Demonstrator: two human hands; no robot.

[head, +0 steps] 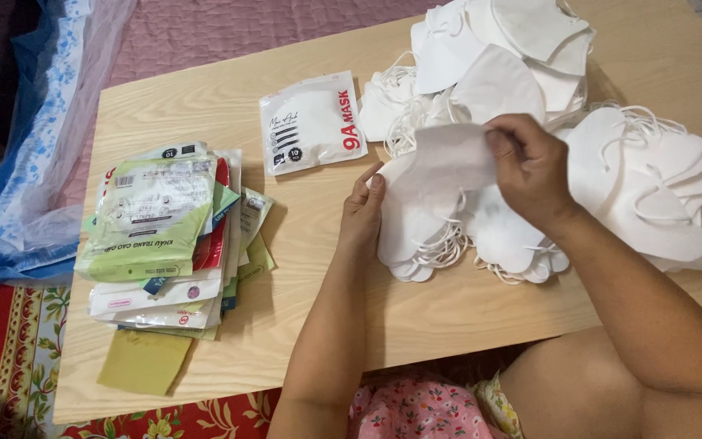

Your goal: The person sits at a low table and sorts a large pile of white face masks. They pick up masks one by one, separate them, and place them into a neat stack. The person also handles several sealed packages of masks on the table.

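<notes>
Head view: at frame centre the right hand (530,167) pinches one white mask (448,158) above a fanned mask stack (440,236) that the flat, open left hand (363,211) steadies; one filled packet (312,122) lies upper centre, flat pouches (164,236) wait left, on the table (416,317).

Bare table (302,219) between pouch stack (164,244), mask piles (652,195)
</notes>
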